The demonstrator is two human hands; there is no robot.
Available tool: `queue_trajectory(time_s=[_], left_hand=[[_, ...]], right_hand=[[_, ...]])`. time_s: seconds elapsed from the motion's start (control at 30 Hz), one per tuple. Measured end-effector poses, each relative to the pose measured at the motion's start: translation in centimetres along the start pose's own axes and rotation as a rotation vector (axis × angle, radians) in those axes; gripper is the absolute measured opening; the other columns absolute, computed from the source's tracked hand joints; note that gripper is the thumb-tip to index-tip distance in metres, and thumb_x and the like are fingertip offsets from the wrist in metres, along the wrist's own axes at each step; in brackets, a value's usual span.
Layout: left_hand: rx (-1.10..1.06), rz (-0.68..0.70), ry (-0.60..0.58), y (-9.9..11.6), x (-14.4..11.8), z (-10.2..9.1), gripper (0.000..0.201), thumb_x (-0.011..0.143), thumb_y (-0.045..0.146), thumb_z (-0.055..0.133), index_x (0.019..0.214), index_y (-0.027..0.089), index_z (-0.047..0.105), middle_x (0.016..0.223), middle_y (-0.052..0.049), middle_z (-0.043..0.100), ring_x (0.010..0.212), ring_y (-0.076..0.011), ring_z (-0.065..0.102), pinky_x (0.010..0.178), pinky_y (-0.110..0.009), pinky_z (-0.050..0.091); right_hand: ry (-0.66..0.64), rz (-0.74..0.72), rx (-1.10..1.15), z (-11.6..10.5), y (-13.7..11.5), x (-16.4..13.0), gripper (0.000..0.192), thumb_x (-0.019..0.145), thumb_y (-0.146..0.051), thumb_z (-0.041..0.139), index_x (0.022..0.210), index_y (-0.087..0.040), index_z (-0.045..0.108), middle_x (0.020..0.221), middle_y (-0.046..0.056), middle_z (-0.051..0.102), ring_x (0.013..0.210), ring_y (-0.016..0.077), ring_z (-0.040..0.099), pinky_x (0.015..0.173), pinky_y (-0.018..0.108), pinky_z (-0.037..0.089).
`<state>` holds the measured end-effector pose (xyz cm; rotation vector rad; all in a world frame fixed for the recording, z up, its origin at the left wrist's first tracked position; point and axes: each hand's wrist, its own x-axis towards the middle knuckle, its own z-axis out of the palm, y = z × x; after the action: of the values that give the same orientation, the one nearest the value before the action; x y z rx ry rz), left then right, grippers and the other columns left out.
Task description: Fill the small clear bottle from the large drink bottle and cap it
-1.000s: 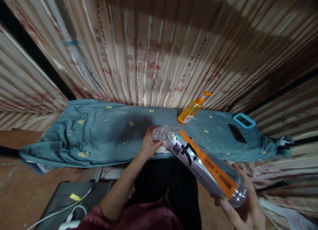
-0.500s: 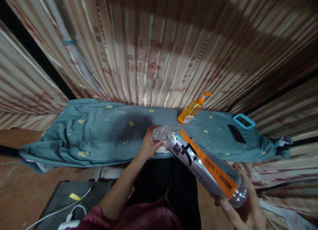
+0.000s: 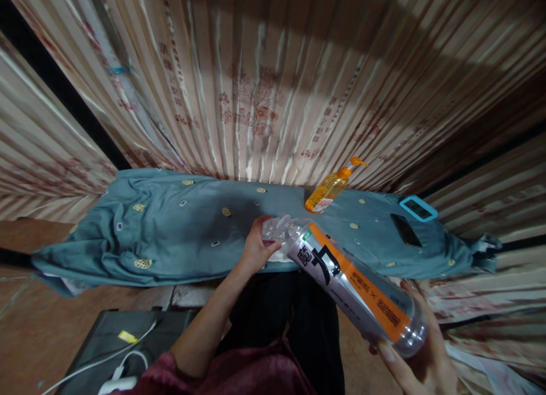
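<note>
A large clear plastic drink bottle (image 3: pixel 354 287) with an orange and silver label lies slanted in front of me, its neck toward the upper left. My right hand (image 3: pixel 420 355) grips it around the base, thumb on the near side. My left hand (image 3: pixel 256 247) is closed on a small clear plastic piece (image 3: pixel 275 230) at the bottle's mouth; whether this is a separate container or part of the neck I cannot tell. Something white, partly hidden, lies on the cloth under the neck. No liquid can be made out in the bottle.
A teal patterned cloth (image 3: pixel 170 236) covers the narrow table. On it stand an orange pump bottle (image 3: pixel 326 193), a dark phone (image 3: pixel 406 230) and a blue-framed device (image 3: pixel 418 208). Pleated curtains (image 3: pixel 256 88) hang behind. A dark case (image 3: pixel 123 327) with white cables sits at lower left.
</note>
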<state>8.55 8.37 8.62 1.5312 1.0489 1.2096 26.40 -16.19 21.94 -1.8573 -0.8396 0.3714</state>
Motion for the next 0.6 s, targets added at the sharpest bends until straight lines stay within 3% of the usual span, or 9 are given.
queue_trajectory(time_s=[0.3,0.47,0.6], left_hand=[[-0.044,-0.020,-0.005,0.1,-0.1,0.0,0.070,0.067,0.018,0.088,0.132,0.020,0.059,0.131,-0.014,0.071,0.120,-0.0320,0.074,0.091,-0.041,0.067],[-0.048,-0.019,0.003,0.0,-0.1,0.0,0.069,0.067,0.017,0.088,0.130,0.022,0.060,0.127,-0.010,0.073,0.116,-0.0300,0.075,0.096,-0.043,0.066],[-0.028,0.000,0.014,-0.1,0.0,0.0,0.069,0.066,0.016,0.089,0.129,0.021,0.061,0.126,-0.010,0.073,0.119,-0.0313,0.074,0.107,-0.048,0.062]], right_hand=[[-0.002,-0.004,-0.026,0.1,-0.3,0.0,0.109,0.077,-0.073,0.083,0.168,-0.028,0.044,0.170,0.013,0.049,0.157,0.0472,0.043,0.122,0.061,0.050],[-0.039,-0.097,-0.054,-1.2,2.1,0.7,0.098,0.081,-0.063,0.084,0.166,-0.032,0.047,0.169,0.011,0.051,0.153,0.0420,0.052,0.114,0.051,0.059],[-0.106,-0.176,-0.085,-2.5,4.3,1.5,0.098,0.082,-0.054,0.087,0.168,-0.035,0.044,0.168,0.010,0.053,0.147,0.0416,0.059,0.108,0.052,0.063]])
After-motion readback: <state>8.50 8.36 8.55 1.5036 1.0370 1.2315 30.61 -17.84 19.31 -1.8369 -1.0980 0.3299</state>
